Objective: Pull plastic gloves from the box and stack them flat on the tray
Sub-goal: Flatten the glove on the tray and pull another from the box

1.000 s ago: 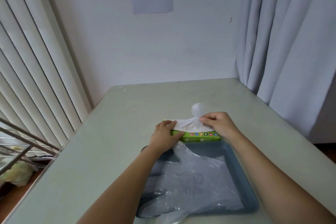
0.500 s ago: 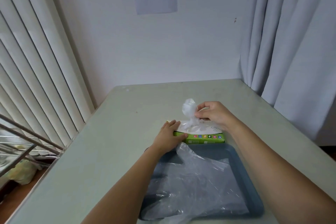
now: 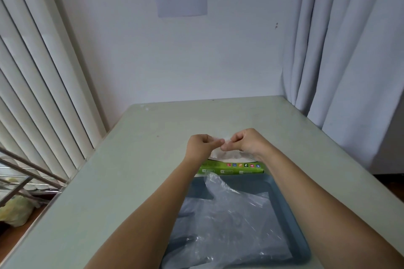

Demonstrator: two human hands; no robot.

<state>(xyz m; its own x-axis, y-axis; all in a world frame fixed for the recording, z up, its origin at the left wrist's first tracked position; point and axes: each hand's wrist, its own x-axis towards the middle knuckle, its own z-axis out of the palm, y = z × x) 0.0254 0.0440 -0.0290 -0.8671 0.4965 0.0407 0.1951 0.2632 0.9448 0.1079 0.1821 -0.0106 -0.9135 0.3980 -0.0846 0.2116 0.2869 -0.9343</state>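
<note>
Left hand (image 3: pixel 202 145): lifted from green glove box (image 3: pixel 231 169), brought beside right hand (image 3: pixel 247 144); both hands' fingers curled, pinching new plastic glove (image 3: pixel 220 155) just above box. Extraction judged nearly complete; flattening onto stacked gloves (image 3: pixel 229 220) in blue tray (image 3: pixel 282 199) outstanding.

My left grip (image 3: pixel 202 147) and right grip (image 3: pixel 247 143) (2 forearms stretched forward) meet at curled fingertips, pinching the glove (image 3: pixel 218 152).

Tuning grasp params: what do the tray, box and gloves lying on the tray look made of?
Tray: likely moulded plastic, matte blue-grey, rounded rim. Box: probably printed cardboard, green, crisp folded edges. Gloves on the tray: thin clear plastic film, glossy, crinkled; tray shows through.
</note>
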